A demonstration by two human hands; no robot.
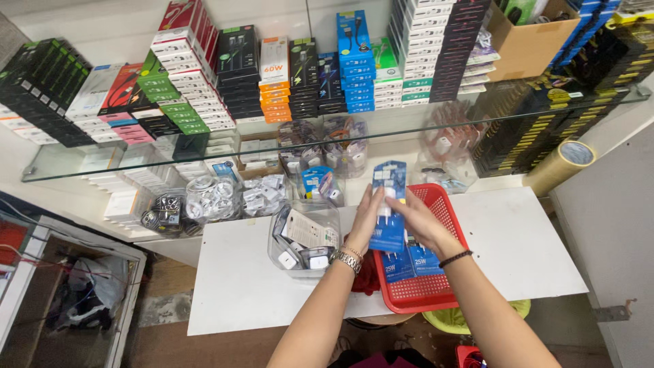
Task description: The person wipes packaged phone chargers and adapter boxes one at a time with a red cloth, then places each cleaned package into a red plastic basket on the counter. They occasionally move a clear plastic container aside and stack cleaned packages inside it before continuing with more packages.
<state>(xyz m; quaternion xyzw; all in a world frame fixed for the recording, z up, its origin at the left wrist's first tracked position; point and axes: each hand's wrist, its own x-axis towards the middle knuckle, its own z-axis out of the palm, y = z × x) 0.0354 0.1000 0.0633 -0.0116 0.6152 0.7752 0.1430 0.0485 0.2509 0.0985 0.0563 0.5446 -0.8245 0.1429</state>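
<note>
Blue, light and stiff-looking, the charger pack (389, 204) sat pinched by its side edges between your left hand (366, 217) and right hand (417, 219), fingers closed on it above the red basket (446, 286).

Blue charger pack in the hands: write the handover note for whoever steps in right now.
Left hand: grips the left edge of the blue charger pack, held upright above the table.
Right hand: fingers on the front of the same pack, at the white charger in its window.
Red basket: sits on the white table under the hands; at least two more blue packs lie flat in it.
Clear tub: left of the basket, with loose white chargers and a card inside.
Done: some packs lie in the basket.
Left: the pack in hand is not set down; chargers remain in the tub.
</note>
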